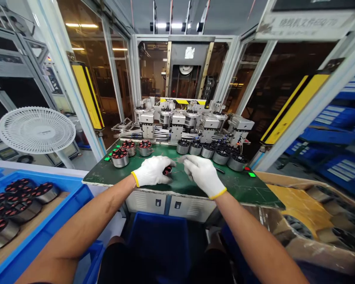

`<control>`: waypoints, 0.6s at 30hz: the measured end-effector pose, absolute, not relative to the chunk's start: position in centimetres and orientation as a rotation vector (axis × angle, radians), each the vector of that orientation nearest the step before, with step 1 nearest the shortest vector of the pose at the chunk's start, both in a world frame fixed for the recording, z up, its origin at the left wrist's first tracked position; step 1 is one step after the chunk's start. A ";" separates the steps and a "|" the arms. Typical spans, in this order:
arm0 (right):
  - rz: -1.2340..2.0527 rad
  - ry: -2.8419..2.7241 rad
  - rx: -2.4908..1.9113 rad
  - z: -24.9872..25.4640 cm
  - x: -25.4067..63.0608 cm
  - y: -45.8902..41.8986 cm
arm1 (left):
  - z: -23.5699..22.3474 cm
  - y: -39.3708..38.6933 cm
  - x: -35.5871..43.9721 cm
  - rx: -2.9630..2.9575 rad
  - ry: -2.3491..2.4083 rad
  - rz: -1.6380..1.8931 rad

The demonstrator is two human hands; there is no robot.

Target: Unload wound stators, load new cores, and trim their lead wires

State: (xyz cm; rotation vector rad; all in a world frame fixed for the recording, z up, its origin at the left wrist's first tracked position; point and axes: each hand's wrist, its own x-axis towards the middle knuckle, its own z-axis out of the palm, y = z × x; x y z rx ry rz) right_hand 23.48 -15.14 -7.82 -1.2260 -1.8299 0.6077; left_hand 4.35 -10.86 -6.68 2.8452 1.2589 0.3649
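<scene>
My left hand (154,170), in a white glove with a yellow cuff, is wrapped round a motor stator (167,170) with copper windings. Most of that stator is hidden behind the glove. Just to its right, my right hand (201,172), gloved the same way, has its thumb and fingers pinched together. Thin wires show near those fingertips, but what is between them is too small to make out. Wound stators (120,157) stand at the left of the green bench top (239,185). Several black-topped stators (221,154) without visible copper stand in a group at the right.
A winding machine (177,122) with several heads lines the bench's back, between yellow light-curtain posts (87,96). A blue crate (73,197) of wound stators is at left, below a white fan (37,130). A cardboard box (301,213) with more stators is at right. A blue bin (159,221) sits below.
</scene>
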 end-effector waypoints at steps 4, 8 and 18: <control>0.859 -1.563 -1.182 -7.9 23.9 -12.2 | -6.8 -10.8 4.5 2.801 1.259 0.404; 0.827 -1.542 -1.286 -8.1 23.6 -12.5 | -7.1 -10.6 4.6 2.807 1.240 0.432; 0.669 -2.129 -1.341 -8.7 23.0 -16.7 | -7.8 -10.4 5.1 2.883 1.252 0.535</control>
